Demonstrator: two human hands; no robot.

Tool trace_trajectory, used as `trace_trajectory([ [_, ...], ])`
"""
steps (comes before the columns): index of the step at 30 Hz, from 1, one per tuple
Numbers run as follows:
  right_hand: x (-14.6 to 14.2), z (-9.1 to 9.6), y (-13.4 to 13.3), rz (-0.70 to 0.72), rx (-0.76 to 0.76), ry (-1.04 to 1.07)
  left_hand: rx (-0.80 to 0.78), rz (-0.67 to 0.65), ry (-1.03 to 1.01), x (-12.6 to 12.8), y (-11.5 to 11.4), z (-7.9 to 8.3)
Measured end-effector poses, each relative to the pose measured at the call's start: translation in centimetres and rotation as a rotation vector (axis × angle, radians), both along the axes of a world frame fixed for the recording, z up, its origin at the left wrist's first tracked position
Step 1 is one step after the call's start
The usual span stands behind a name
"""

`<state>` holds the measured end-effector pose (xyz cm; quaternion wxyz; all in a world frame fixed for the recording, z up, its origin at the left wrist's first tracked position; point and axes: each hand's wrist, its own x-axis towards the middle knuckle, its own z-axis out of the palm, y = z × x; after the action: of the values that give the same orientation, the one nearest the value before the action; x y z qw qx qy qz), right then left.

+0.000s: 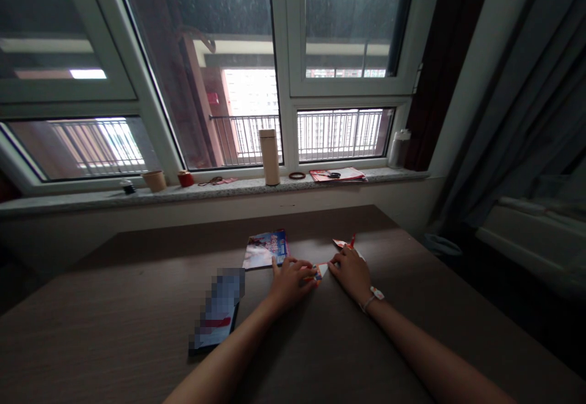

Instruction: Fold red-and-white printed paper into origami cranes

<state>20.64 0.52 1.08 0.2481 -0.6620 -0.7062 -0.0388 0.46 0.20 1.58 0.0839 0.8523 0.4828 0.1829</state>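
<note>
Both my hands rest on a brown wooden table [114,306] and press on a small folded piece of coloured paper [320,271] between them. My left hand [289,282] has its fingers curled down onto the paper's left part. Fingers of my right hand [351,273], which wears a white wristband, are pinched on the paper's right edge. A colourful booklet [265,249] lies just beyond my left hand. A red-and-white paper scrap [344,244] lies beyond my right hand.
A dark phone [216,318] lies on the table left of my left arm. The window sill holds a tall beige flask [270,157], a cup [154,180], a red pot [185,179], red papers with scissors [336,175] and a white bottle [397,147]. Curtains hang at right.
</note>
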Motion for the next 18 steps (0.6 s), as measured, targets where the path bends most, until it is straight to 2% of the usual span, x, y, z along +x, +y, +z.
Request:
trace_trajectory([
  [18, -0.8, 0.3, -1.8, 0.063, -0.044, 0.039, -0.026, -0.003, 0.03, -0.1, 0.1, 0.1],
])
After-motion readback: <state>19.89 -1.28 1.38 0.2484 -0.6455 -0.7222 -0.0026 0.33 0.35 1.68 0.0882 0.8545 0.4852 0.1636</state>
